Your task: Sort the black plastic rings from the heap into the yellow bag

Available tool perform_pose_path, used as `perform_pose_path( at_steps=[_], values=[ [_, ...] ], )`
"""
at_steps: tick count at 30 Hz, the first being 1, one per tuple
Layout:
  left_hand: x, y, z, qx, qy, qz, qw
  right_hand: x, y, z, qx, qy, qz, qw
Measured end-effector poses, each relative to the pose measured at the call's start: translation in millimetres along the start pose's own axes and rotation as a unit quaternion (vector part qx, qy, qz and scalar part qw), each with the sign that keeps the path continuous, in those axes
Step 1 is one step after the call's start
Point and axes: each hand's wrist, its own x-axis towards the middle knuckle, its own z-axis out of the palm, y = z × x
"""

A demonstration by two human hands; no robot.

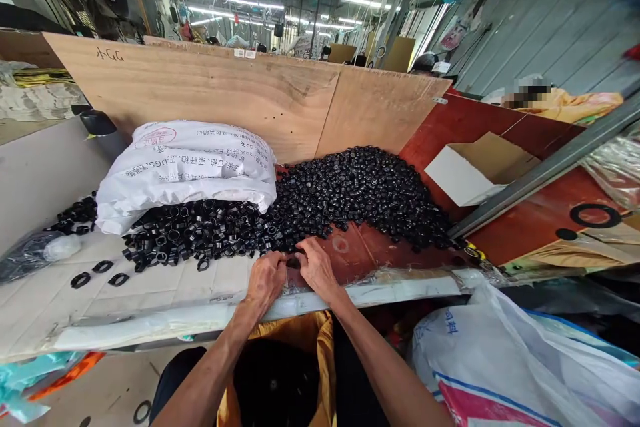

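Observation:
My left hand (267, 277) is closed at the front edge of the bench, with its fingertips pinched together. My right hand (316, 268) is beside it, fingers bent inward toward the left. Between the fingertips of both hands is a small black plastic part (293, 262), mostly covered by the fingers. Just beyond the hands lies a pile of black plastic rings (200, 230) on the left. Black, cap-like parts (365, 187) are heaped on the right. Below my forearms, an orange-lined sack (326, 367) stands open between my knees, with dark contents.
A white printed sack (190, 163) rests on the rings against the plywood board (240, 90). Several loose rings (119, 279) lie at left. A slanting metal bar (545, 170) crosses the right side before a cardboard box (463, 173). White plastic sacks (480, 347) stand at lower right.

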Motion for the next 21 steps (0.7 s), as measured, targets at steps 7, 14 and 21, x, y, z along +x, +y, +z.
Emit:
perform_pose_path(
  at_steps=[7, 14, 21],
  values=[
    [-12, 11, -7.1, -0.022, 0.006, 0.012, 1.0, -1, 8, 0, 0.005, 0.03, 0.02, 0.999],
    [-3, 12, 2.2, 0.005, -0.029, 0.029, 0.999, 0, -2, -8, 0.02, 0.007, 0.01, 1.0],
    [-11, -8, -4.2, -0.043, 0.059, 0.006, 0.997, 2, -10, -13, 0.064, -0.055, -0.011, 0.996]
  ],
)
